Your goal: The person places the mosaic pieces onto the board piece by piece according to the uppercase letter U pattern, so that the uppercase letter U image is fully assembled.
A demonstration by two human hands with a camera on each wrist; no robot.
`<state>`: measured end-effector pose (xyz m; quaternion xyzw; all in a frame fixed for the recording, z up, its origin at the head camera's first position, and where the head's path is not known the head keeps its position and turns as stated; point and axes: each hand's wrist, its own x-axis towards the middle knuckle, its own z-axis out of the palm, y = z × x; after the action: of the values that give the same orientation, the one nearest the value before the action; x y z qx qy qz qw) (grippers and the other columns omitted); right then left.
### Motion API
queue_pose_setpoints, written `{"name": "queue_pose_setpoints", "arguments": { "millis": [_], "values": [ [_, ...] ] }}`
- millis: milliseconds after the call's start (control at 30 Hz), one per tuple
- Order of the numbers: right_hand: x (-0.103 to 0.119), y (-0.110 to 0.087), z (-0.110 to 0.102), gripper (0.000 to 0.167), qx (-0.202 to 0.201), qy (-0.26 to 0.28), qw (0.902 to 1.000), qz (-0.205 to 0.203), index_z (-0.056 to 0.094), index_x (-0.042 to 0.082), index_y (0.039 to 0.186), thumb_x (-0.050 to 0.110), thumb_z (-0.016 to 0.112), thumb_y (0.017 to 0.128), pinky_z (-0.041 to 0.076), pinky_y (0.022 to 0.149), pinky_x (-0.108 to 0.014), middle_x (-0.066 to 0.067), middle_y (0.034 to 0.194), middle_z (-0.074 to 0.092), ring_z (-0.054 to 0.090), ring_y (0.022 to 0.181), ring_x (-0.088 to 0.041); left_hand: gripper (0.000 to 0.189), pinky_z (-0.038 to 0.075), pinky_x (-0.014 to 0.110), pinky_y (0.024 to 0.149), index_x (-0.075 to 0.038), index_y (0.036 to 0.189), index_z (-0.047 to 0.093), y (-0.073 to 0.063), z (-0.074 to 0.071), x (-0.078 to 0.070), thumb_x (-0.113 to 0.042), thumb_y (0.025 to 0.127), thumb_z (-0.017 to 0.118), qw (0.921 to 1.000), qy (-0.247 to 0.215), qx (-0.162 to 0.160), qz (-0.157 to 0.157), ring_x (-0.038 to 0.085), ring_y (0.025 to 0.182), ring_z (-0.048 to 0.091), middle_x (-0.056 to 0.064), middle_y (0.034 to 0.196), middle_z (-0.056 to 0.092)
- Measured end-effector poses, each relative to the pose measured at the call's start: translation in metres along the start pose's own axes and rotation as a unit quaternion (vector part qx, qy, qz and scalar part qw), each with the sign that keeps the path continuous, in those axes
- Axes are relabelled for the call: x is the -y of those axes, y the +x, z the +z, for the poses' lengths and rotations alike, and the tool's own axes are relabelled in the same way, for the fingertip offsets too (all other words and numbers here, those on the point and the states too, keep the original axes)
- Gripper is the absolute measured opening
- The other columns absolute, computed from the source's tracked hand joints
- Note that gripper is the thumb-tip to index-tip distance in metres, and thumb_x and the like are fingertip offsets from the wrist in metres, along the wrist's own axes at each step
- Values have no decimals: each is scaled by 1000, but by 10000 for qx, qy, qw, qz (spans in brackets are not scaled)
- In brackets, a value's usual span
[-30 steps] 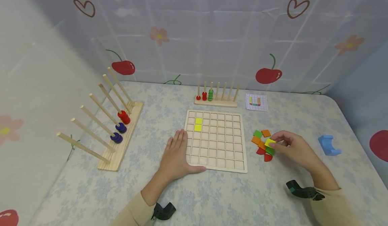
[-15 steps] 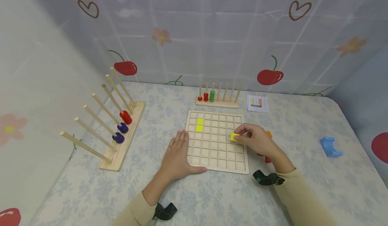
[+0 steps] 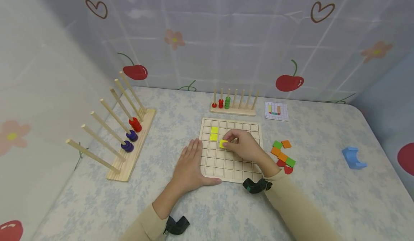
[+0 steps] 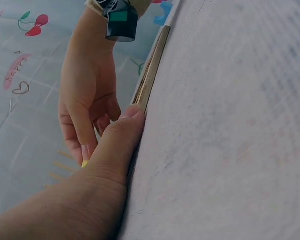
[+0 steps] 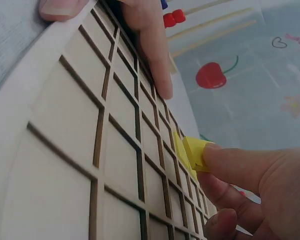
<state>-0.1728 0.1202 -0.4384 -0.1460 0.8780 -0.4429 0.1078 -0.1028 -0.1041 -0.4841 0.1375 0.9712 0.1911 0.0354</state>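
A wooden grid board (image 3: 213, 163) lies flat on the table, with two yellow square tiles (image 3: 214, 133) set one below the other in its upper left cells. Over the board my right hand (image 3: 243, 146) pinches a third yellow square tile (image 5: 196, 152) between thumb and fingers, just to the lower right of those two. My left hand (image 3: 189, 165) rests along the board's left edge, its fingers straight and its thumb spread along the front edge. In the left wrist view the left thumb (image 4: 124, 134) lies against the board's side.
Several loose orange, green and red tiles (image 3: 283, 157) lie right of the board. Behind it stand a small bead rack (image 3: 233, 111) and a printed pattern card (image 3: 276, 111). A larger peg rack (image 3: 136, 151) with rings is at left, a blue curved block (image 3: 353, 158) at far right.
My right hand has carried the yellow tile leftward from the loose tiles to over the board, near the two placed yellow tiles. My left hand has stayed at the board's edge.
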Motion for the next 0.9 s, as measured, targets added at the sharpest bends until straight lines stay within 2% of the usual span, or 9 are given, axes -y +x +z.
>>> {"name": "queue_pose_setpoints", "arguments": {
  "millis": [267, 400, 667, 900],
  "values": [
    [10, 12, 20, 11, -1, -52, 10000, 11, 69, 15, 99, 21, 73, 91, 49, 74, -32, 0, 92, 68, 59, 82, -15, 147, 10, 45, 126, -3, 159, 5, 0, -1, 0, -92, 58, 63, 10000, -1, -26, 50, 24, 156, 2, 13, 168, 5],
    [13, 15, 26, 11, -41, -249, 9997, 41, 69, 15, 100, 22, 72, 92, 49, 77, -33, 1, 92, 68, 61, 84, -14, 147, 9, 45, 127, -3, 159, 4, 0, -1, 0, -93, 58, 62, 10000, 35, -15, 51, 24, 156, 2, 12, 168, 4],
    [16, 18, 31, 12, -28, -702, 9975, 58, 68, 18, 101, 24, 72, 92, 50, 79, -33, 3, 93, 67, 60, 84, -12, 147, 9, 45, 126, -3, 159, 3, 1, 0, 1, -93, 58, 60, 9999, 123, -2, 70, 24, 156, 1, 13, 168, 4],
    [16, 18, 31, 12, -24, -896, 9959, -136, 69, 17, 101, 24, 72, 92, 50, 77, -33, 2, 96, 66, 59, 83, -13, 147, 10, 44, 127, -2, 159, 4, 0, -2, -1, -93, 58, 62, 9999, 133, -6, 63, 24, 156, 2, 13, 168, 4]
  ]
}}
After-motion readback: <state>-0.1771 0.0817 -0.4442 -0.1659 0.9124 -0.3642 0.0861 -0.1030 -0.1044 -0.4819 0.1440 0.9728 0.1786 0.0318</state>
